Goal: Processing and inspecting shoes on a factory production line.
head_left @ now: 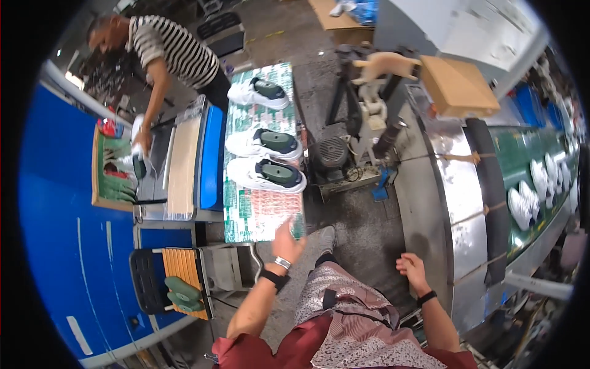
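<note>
My left hand (pixel 287 243) is over the near end of a narrow table (pixel 246 212) covered in green, white and red patterned wrap. Its fingers stretch forward, and nothing shows in them. Farther along the table lie three white shoes with dark green pieces in their openings: the nearest shoe (pixel 249 173), another close behind it (pixel 243 142), and a third at the far end (pixel 241 93). My right hand (pixel 413 270) hangs in the air to the right of my legs, fingers loosely bent and apart, with no object visible in it.
A co-worker in a striped shirt (pixel 175 52) handles a white shoe (pixel 137 132) at the left bench. A chair (pixel 145 280) holds green shoe-shaped pieces (pixel 183 289). A motor-driven machine (pixel 332 154) stands ahead. On the right, a green conveyor (pixel 516 157) carries several white shoes.
</note>
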Demonstrator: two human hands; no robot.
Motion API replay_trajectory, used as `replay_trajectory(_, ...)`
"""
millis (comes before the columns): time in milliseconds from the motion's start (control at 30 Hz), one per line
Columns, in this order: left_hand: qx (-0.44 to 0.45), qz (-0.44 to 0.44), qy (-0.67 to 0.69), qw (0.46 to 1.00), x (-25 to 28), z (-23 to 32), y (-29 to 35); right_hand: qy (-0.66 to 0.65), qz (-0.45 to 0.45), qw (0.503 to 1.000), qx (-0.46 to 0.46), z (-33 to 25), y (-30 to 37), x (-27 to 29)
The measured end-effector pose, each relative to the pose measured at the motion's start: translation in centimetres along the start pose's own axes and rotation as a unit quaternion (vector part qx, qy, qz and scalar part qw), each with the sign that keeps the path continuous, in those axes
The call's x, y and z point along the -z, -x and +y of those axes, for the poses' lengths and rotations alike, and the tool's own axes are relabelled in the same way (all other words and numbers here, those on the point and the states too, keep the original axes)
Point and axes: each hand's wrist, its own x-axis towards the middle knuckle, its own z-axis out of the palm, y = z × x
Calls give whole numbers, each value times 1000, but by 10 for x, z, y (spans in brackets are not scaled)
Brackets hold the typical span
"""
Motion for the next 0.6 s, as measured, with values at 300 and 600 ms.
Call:
replay_trajectory(300,-40,60,-20,997,104,-87,-186,264,-152,879,368,-302,-156,-242)
replay_trajectory(600,-146,-67,-100,982,108,-119,-239,384,-185,748,509,-368,-229,-383)
